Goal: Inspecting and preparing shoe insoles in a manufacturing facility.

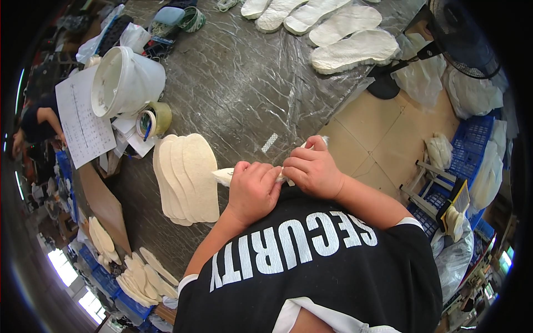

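Close to my body, at the table's near edge, I hold a pale insole (223, 176) in both hands. My left hand (254, 187) is closed round its left part, and the pointed end sticks out past the knuckles. My right hand (313, 171) grips it further right with bent fingers, thumb close to the left hand. Most of the piece is hidden by my fingers. Left of my hands, overlapping cream insoles (191, 180) lie fanned out on the dark table (233, 83). A small patterned white strip (270, 142) rests just beyond my hands.
Several thick white soles (355, 53) lie in a row at the far right. A white bucket (133, 77), tape rolls (158, 119) and a written sheet (83, 116) stand left. A black fan (466, 39) and blue crates (469, 147) are right. Another person's arm (50, 119) shows far left.
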`<state>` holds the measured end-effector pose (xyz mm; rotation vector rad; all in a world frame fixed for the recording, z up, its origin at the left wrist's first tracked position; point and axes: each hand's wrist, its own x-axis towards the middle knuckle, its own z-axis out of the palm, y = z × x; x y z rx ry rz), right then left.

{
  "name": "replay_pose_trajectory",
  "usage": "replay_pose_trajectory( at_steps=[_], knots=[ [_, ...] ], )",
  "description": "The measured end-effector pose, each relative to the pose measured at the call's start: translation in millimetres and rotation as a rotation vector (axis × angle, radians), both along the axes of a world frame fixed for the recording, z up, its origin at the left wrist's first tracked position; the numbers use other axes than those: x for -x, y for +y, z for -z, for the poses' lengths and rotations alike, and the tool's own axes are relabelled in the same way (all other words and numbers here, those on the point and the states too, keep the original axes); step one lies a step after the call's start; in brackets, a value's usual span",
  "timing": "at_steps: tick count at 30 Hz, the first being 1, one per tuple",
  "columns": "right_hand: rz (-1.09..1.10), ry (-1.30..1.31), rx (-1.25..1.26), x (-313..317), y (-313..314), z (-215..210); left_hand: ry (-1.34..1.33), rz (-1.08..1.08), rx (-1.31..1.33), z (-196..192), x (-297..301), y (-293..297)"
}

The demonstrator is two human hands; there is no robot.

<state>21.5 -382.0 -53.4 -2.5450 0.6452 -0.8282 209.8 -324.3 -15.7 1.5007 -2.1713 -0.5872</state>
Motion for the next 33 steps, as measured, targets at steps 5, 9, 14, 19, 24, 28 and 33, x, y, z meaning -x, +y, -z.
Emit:
replay_pose_trajectory(
  at_steps=[5, 9, 14, 19, 24, 28, 33],
  knots=[
    [0.145, -0.041, -0.036, -0.7, -6.0, -18.9, -0.062, 0.028, 0.153, 0.6, -5.0, 2.2],
    [0.156, -0.152, -0.209, 9.1, -12.6, -4.4, -0.113, -0.023, 0.24, 0.6, -5.2, 5.6],
    [0.138, -0.177, -0.208, 10.3, -17.4, -5.5, -0.094, -0.029, 0.238, -3.1, -0.9, 1.2],
    [0.214, -0.391, -0.513, 3.6, -26.6, -9.0, 0.012, -0.092, 0.266, 6.2, -6.9, -5.4],
    [0.115, -0.735, -1.436, -19.4, -35.3, 30.6, 0.332, -0.319, 0.057, 5.5, -22.0, -8.8],
    [0.203, -1.038, -1.631, -44.9, -43.5, 57.3, 0.331, -0.399, -0.376, 6.3, -40.7, 0.2],
    [0.045, -0.922, -1.792, -57.5, -67.2, 51.7, 0.352, -0.445, -0.645, 26.4, -66.8, 60.0]
  ],
)
